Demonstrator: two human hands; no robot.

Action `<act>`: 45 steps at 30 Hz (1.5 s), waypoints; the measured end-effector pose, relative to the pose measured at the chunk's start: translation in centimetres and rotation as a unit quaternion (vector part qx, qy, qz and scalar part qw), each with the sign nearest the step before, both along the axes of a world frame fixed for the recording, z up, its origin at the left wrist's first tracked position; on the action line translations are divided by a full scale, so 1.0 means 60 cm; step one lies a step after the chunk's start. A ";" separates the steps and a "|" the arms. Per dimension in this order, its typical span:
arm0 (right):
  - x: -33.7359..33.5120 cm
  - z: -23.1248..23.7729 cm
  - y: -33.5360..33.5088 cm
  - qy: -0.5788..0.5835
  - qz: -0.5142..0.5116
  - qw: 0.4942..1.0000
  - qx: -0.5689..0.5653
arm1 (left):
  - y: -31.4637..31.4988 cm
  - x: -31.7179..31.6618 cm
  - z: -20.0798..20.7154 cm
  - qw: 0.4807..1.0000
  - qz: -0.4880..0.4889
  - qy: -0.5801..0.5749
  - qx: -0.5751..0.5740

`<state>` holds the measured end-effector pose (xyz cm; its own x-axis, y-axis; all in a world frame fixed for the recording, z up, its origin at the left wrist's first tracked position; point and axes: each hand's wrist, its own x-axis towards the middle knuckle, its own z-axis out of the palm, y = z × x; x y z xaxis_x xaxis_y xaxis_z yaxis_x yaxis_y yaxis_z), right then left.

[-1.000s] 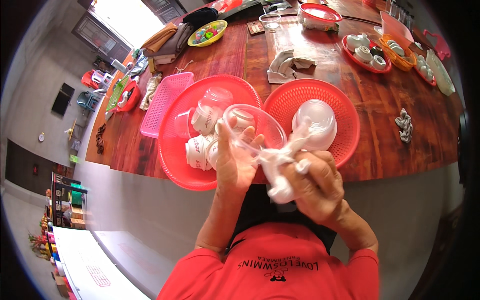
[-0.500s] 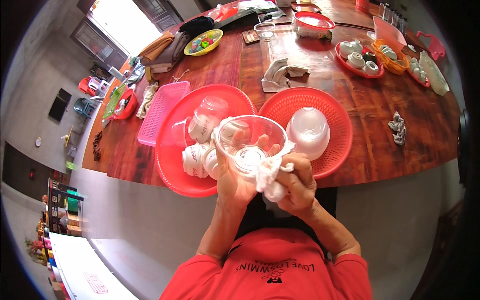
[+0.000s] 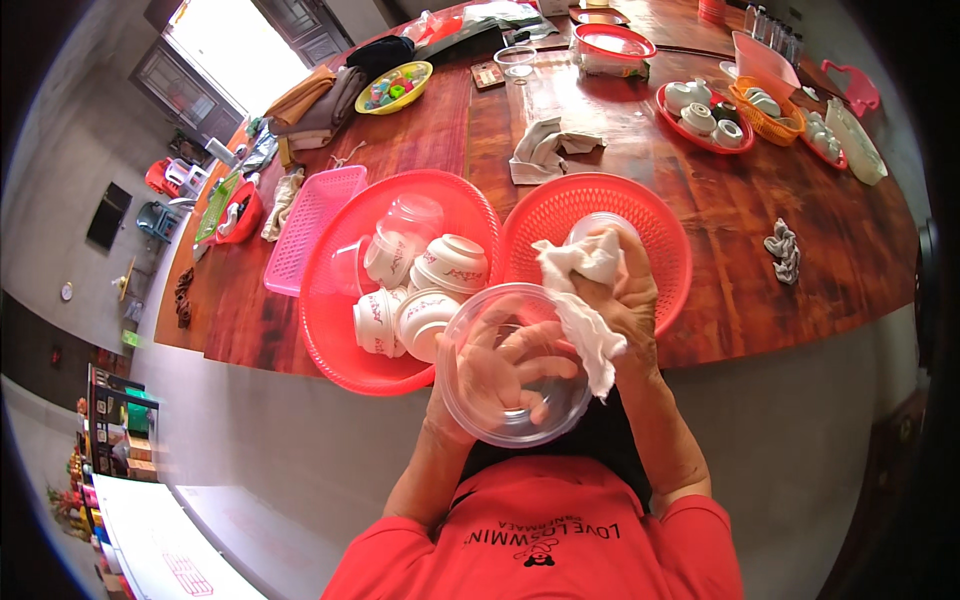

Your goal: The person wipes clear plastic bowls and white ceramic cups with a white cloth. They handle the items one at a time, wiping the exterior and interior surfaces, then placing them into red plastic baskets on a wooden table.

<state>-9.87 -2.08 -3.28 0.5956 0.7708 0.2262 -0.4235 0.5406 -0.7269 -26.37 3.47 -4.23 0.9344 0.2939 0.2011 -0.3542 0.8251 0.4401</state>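
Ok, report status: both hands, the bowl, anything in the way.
Left hand cradling clear glass bowl at chest. Right hand gripping white cloth at bowl's rim. Red basin of cups and red basket just ahead, nothing blocking.

A person's left hand (image 3: pixel 500 370) cradles a clear glass bowl (image 3: pixel 515 365) from beneath while the right hand (image 3: pixel 625 300) grips a white cloth (image 3: pixel 580 290) at its rim, above two red baskets (image 3: pixel 345 330) on a wooden table (image 3: pixel 780 180)
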 end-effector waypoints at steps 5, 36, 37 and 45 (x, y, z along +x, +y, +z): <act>0.025 -0.018 0.003 -0.101 0.261 0.960 -0.010 | 0.007 -0.001 0.014 0.999 -0.022 -0.013 -0.044; -0.082 0.052 0.018 -0.425 -0.046 0.904 -0.030 | 0.017 -0.021 -0.025 0.930 0.271 0.180 0.168; -0.083 0.059 0.014 -0.416 0.005 0.909 -0.011 | 0.023 -0.022 -0.022 0.912 0.272 0.193 0.240; -0.014 0.085 -0.026 -0.641 0.215 0.734 0.065 | 0.035 -0.030 -0.001 0.981 0.151 0.116 0.039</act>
<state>-10.73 -3.65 1.79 -0.4627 0.7470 0.4774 0.4118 0.6580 -0.6304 -28.18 5.56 -4.31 0.8307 0.5561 0.0266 -0.4599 0.6586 0.5956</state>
